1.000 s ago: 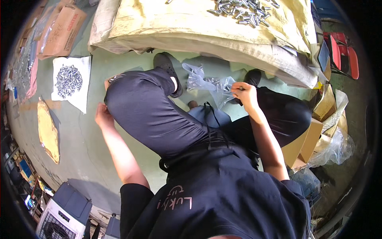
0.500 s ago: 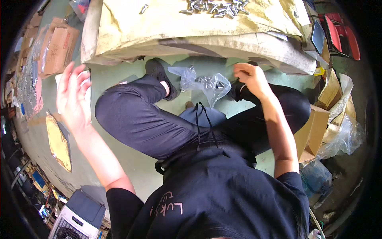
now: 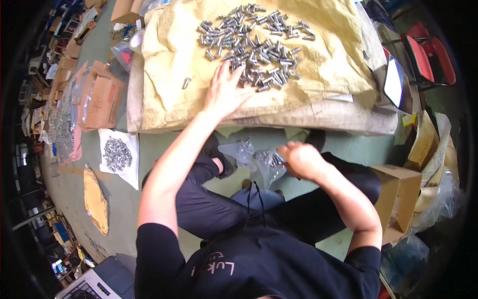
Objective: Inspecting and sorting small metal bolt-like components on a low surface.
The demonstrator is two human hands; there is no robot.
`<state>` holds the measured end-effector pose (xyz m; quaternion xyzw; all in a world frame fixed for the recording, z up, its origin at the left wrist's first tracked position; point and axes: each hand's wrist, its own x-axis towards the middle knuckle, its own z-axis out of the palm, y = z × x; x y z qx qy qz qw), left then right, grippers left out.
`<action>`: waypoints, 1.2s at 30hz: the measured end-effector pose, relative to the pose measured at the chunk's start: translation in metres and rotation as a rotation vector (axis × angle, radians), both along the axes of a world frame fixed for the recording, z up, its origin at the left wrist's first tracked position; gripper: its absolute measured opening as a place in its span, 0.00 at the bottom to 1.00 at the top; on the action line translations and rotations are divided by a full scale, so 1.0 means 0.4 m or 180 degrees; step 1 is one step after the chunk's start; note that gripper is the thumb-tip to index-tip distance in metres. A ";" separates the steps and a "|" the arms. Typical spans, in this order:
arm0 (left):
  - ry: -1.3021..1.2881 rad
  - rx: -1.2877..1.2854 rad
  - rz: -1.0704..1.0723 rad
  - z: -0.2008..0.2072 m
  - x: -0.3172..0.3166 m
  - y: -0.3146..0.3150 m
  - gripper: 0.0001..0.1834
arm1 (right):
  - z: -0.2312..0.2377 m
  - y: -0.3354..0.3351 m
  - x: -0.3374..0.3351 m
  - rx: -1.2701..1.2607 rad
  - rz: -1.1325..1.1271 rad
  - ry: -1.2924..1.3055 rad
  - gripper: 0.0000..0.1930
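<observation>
A loose heap of metal bolts [image 3: 239, 40] lies on yellowish woven cloth [image 3: 167, 60] over a low platform. My left hand [image 3: 226, 92] reaches to the near edge of this heap, fingers spread, its fingertips close to the bolts. A single bolt [image 3: 186, 82] lies apart at the left. Between my legs is a clear plastic bag [image 3: 271, 169] with some bolts inside. My right hand [image 3: 304, 160] is closed beside the bag's right side, fingertips at its edge; what they hold, if anything, is hidden.
On the floor at left, a white sheet [image 3: 133, 159] carries many small metal parts [image 3: 117, 154]. Past it stand a cardboard box [image 3: 102, 97] and a flat yellow piece [image 3: 95, 202]. An open carton [image 3: 396, 199] is by my right knee. Red chairs [image 3: 430, 60] stand far right.
My left hand has moved from the left side over to the bolt heap. My right hand has closed in on the bag. The view has shifted, showing more of the platform.
</observation>
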<state>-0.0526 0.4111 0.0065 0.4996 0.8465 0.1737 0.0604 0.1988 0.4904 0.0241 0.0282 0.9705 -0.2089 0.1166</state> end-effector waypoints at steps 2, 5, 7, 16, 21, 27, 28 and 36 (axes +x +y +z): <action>0.0397 -0.0332 0.0228 -0.034 -0.009 0.049 0.45 | 0.015 -0.005 0.004 -0.0246 0.0064 -0.0048 0.10; 0.0409 -0.0389 0.0185 -0.062 -0.031 0.095 0.52 | 0.021 -0.003 0.020 0.0059 0.0096 0.0029 0.11; 0.0391 -0.0264 0.0220 -0.051 -0.060 0.122 0.53 | 0.013 -0.005 0.022 0.0196 0.0260 -0.0011 0.09; 0.0689 0.0836 0.0649 -0.073 -0.362 0.197 0.31 | 0.024 -0.009 0.012 0.0035 0.0410 -0.0388 0.18; 0.0839 0.0911 0.0474 -0.096 -0.546 0.250 0.21 | 0.022 -0.013 -0.011 0.0072 0.0453 -0.0529 0.17; 0.0553 0.0496 0.0178 -0.100 -0.513 0.247 0.13 | 0.024 -0.008 -0.026 0.0034 0.0366 -0.0334 0.14; 0.0518 0.0569 0.0176 -0.105 -0.489 0.224 0.13 | 0.026 -0.011 -0.029 0.0027 0.0363 -0.0340 0.14; 0.0296 0.0622 -0.0164 -0.068 -0.235 0.093 0.28 | 0.016 -0.040 -0.024 -0.0016 0.0553 -0.0330 0.11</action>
